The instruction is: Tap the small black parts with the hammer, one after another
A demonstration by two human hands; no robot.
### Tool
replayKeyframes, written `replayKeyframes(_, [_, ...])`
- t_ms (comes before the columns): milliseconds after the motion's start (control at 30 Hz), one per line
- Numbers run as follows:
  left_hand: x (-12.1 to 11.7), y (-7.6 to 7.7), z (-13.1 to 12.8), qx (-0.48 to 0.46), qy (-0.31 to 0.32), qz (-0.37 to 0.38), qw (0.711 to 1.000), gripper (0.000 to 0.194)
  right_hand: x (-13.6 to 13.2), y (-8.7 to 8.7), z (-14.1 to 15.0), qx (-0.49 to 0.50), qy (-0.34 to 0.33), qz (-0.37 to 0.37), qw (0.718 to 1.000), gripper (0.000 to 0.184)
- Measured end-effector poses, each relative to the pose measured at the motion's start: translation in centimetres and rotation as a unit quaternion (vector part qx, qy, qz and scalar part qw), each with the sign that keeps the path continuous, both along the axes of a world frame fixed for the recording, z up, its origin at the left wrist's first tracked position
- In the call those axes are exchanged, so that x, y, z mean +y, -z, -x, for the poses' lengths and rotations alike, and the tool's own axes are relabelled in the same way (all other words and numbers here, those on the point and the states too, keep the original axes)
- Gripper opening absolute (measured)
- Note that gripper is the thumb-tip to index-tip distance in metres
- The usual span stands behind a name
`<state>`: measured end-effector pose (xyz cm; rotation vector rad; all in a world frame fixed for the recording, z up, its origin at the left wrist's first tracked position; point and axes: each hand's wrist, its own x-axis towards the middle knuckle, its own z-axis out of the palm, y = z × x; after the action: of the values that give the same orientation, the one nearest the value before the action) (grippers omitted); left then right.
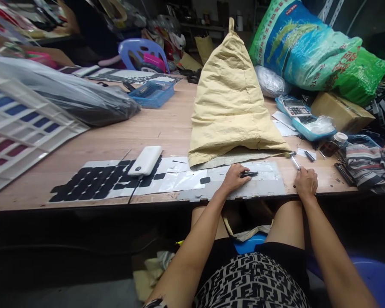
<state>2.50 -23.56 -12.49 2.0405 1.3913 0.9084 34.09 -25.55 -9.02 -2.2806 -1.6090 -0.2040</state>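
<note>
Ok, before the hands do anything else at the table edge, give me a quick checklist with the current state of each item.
1. Left hand grips the small black piece: ok, fingers closed on it.
2. Right hand grips the slim metal tool: ok, tip points away toward the yellow sack.
3. Work rests over the grey sheet at the table edge: ok.
4. Tool tip touching the black piece: not ok, they are apart.
5. White power bank keeps off the hands: ok, it lies to the left on the black pad sheet.
6. Which end of the black piece faces the tool: cannot tell, too small.
</note>
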Motion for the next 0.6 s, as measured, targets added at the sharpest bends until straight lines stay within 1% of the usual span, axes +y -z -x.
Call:
replayKeyframes(67, [0.2, -0.1, -0.1, -0.004, -0.012, 0.005, 1.0, 0.021, -0.8, -0.2, 0.3, 0.056, 0.004, -0.026, 0.998, 0.039])
replayKeyframes(133, [0.3, -0.2, -0.1, -0.009, -0.013, 0.017, 1.0, 0.018, -2.2, -0.2, 1.4, 0.118, -0.013, -0.069, 0.991, 0.042])
replayKeyframes(200, [0.5, -0.3, -0.2, -0.012, -0.015, 0.032, 0.999, 0.02, -4.1, -0.4, 3.1, 0.185, -0.075, -0.098, 0.975, 0.043])
replayKeyframes(300, [0.7, -0.3, -0.4, -0.012, -0.023, 0.054, 0.998, 0.024, -6.8, -1.1, 6.5, 0.269, -0.209, -0.084, 0.936, 0.041])
replayKeyframes(367, [0.8, -0.3, -0.5, -0.007, -0.029, 0.063, 0.998, 0.027, -8.2, -1.6, 8.7, 0.281, -0.269, -0.069, 0.918, 0.037])
replayKeyframes(433, [0.8, -0.4, -0.6, 0.005, -0.032, 0.068, 0.997, 0.027, -8.9, -2.0, 10.3, 0.271, -0.309, -0.063, 0.91, 0.035])
replayKeyframes(500, [0.9, -0.5, -0.7, 0.019, -0.032, 0.069, 0.997, 0.025, -9.2, -2.1, 11.3, 0.249, -0.331, -0.065, 0.908, 0.036])
replayKeyframes(567, [0.8, -0.6, -0.7, 0.023, -0.034, 0.065, 0.997, 0.025, -9.4, -1.8, 11.9, 0.219, -0.337, -0.07, 0.913, 0.038])
replayKeyframes(600, [0.8, -0.7, -0.8, 0.018, -0.037, 0.064, 0.997, 0.027, -9.5, -1.5, 12.0, 0.203, -0.334, -0.07, 0.918, 0.039])
